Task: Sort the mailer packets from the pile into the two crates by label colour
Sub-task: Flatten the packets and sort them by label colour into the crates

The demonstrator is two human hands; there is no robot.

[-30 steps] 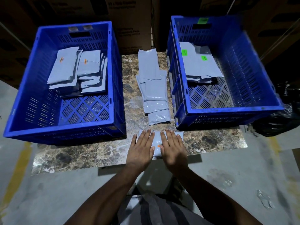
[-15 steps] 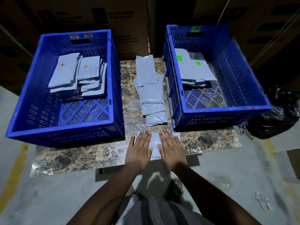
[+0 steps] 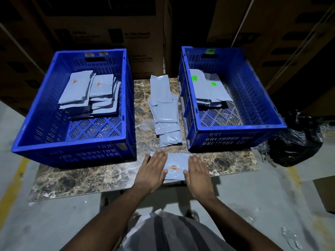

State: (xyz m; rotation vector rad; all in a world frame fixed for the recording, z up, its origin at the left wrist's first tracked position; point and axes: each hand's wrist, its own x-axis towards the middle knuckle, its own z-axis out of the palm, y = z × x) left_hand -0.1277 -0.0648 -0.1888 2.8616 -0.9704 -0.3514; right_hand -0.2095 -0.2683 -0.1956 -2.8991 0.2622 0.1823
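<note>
mailer packet [image 3: 175, 166], orange label, flat on table | left hand [image 3: 152, 171] flat, pressing it | right hand [image 3: 199, 173] flat, pressing it

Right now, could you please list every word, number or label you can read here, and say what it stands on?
None reads clearly.
Orange label on the grey mailer packet under both hands: print too small.
Green stickers on packets in the right blue plastic crate: no readable text.
Orange stickers in the left blue plastic crate: blurred.
Cardboard boxes behind: printing blurred.
</note>
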